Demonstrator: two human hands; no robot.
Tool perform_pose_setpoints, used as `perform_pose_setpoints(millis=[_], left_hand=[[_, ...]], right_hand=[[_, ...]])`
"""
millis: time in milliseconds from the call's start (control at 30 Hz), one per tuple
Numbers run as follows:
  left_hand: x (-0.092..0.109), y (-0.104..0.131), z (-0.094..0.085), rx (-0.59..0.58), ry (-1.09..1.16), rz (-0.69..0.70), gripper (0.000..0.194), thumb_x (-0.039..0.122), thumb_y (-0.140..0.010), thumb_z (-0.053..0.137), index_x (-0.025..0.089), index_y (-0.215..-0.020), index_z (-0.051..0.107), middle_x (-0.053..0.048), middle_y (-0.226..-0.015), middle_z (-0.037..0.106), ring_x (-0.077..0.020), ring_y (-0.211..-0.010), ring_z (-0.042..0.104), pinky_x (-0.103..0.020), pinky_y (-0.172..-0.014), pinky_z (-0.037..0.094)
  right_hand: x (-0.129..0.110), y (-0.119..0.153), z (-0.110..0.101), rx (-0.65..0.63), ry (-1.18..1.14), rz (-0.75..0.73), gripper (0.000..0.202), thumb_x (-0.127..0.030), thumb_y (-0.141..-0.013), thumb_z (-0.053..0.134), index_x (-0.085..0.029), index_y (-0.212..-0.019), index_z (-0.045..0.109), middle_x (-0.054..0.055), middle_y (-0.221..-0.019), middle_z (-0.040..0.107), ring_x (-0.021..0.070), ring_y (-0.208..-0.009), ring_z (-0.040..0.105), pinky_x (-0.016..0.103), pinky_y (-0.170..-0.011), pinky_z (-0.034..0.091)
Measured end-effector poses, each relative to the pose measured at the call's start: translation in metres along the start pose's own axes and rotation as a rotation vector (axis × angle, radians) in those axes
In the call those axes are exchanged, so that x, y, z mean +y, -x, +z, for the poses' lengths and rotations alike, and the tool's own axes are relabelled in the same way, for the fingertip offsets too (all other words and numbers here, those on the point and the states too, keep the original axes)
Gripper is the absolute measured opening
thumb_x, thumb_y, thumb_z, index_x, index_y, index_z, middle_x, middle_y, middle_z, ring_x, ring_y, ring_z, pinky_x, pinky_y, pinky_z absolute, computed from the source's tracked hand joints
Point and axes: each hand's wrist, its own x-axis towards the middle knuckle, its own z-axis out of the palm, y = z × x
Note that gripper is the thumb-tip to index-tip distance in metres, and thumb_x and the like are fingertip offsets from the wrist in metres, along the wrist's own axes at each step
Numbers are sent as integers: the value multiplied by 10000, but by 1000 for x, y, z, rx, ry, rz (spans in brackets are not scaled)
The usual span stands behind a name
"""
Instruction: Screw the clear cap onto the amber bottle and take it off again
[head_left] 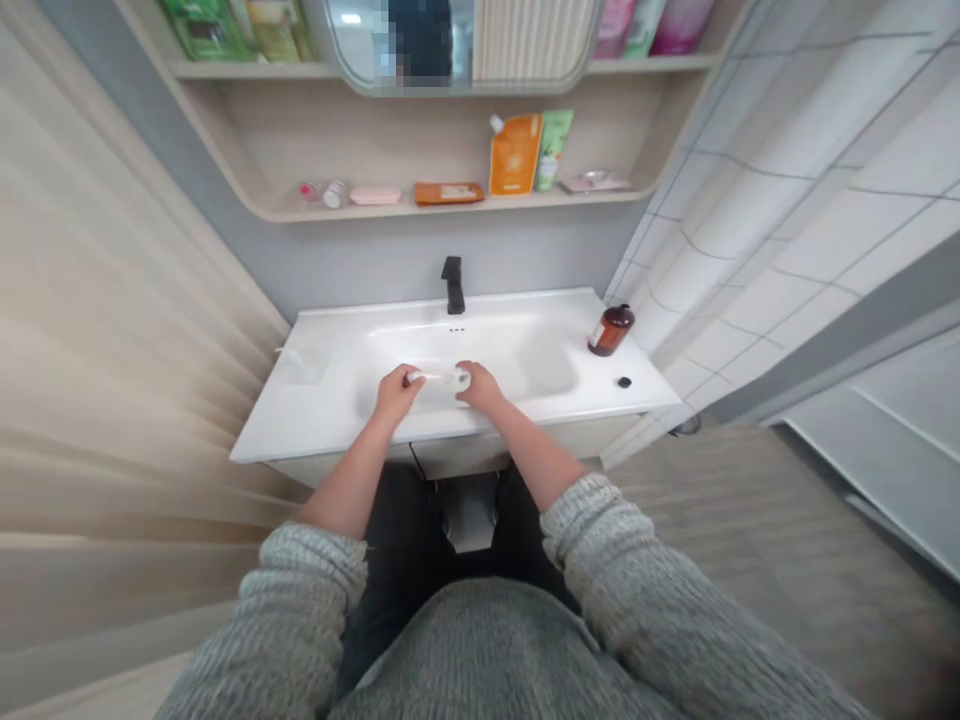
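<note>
Over the front part of the white sink basin (517, 350), my left hand (397, 392) pinches one end of a small white, slender item (426, 376). My right hand (480, 386) is closed around a clear bottle (454, 379) lying on its side, its end facing right. The slender item lies close to the bottle's left end; whether it reaches inside is too small to tell. A black faucet (454, 286) stands behind the basin. On the counter to the right are a brown bottle (611, 330) and a small black cap (625, 382).
A clear object (301, 364) sits on the left of the counter (281, 410). Above, a shelf (360, 212) holds an orange pouch (515, 155), a green tube (553, 150) and small items. A curtain hangs left; a tiled wall stands right.
</note>
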Motion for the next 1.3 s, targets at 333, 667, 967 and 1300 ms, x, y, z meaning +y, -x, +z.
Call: perform_pose_setpoints(millis=[333, 667, 967, 1300], left_hand=[[0, -1, 11, -133, -77, 90, 306, 385, -863, 760, 222, -1117, 812, -18, -784, 728, -207, -711, 639, -338, -741, 511], [11, 3, 13, -277, -193, 210, 324, 467, -958, 707, 232, -1129, 849, -70, -861, 793, -251, -768, 696, -361, -785, 529], [7, 2, 14, -277, -188, 351, 414, 244, -915, 680, 228, -1320, 766, -107, -1249, 758, -266, -1064, 719, -395, -1020, 565], [9, 3, 12, -239, -208, 339, 310, 220, -883, 713, 226, -1192, 732, -112, -1170, 751, -320, -1173, 684, -474, -1112, 529]], right_hand=[[-6, 0, -3, -44, -11, -49, 756, -125, -625, 875, -217, -1355, 704, 90, -1259, 734, 315, -1171, 698, 470, -1132, 548], [-14, 7, -8, -98, -77, -195, 786, -120, -624, 864, -246, -1388, 727, 100, -1389, 728, 347, -1282, 686, 508, -1179, 508], [-10, 1, -4, -89, -130, -180, 798, -116, -591, 929, -224, -1360, 743, 102, -1341, 749, 350, -1261, 702, 489, -1158, 522], [-11, 2, -3, -113, -128, -154, 786, -158, -591, 924, -253, -1352, 753, 64, -1284, 766, 329, -1200, 721, 474, -1122, 550]])
